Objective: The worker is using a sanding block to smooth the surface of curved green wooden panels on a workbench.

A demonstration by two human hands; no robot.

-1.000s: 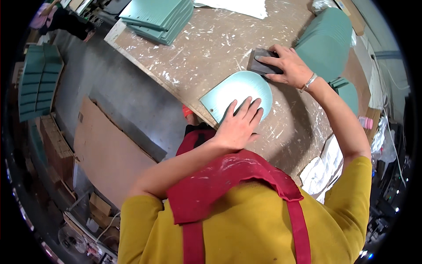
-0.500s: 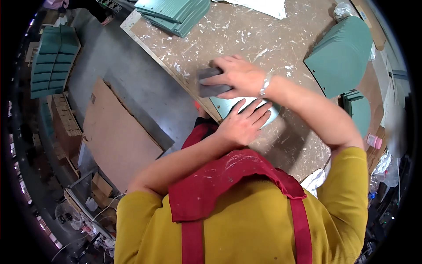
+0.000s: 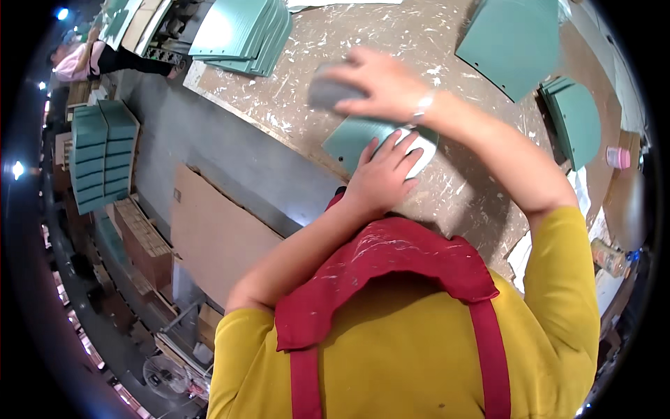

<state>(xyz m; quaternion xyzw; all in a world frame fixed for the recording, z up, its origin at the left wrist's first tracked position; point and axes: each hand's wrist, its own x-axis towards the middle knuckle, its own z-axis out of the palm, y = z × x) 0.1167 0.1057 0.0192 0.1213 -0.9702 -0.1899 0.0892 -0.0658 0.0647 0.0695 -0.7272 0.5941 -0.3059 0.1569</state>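
Observation:
My left hand [image 3: 384,167] lies with its fingers spread on a green panel [image 3: 342,145] with a rounded end, pressing it to the worktable near the table's edge. Light glares white off the panel beside those fingers. My right hand [image 3: 391,87] is wrapped around a dark grey block [image 3: 333,91], which looks like a sanding block. Motion blurs both hand and block. They are at the panel's far side; whether the block touches the panel I cannot tell.
Green panels stand in stacks at the far left [image 3: 237,31] and far right [image 3: 513,42], with a smaller stack [image 3: 576,126] nearer. A pink-lidded jar [image 3: 618,158] is at the right. Left of the table are a brown board [image 3: 216,223], a strapped panel pile [image 3: 105,153] and a person [image 3: 80,64].
The whole view has shifted. My right hand has carried the grey block from the panel's left end to beyond its far edge. My left hand remains on the panel.

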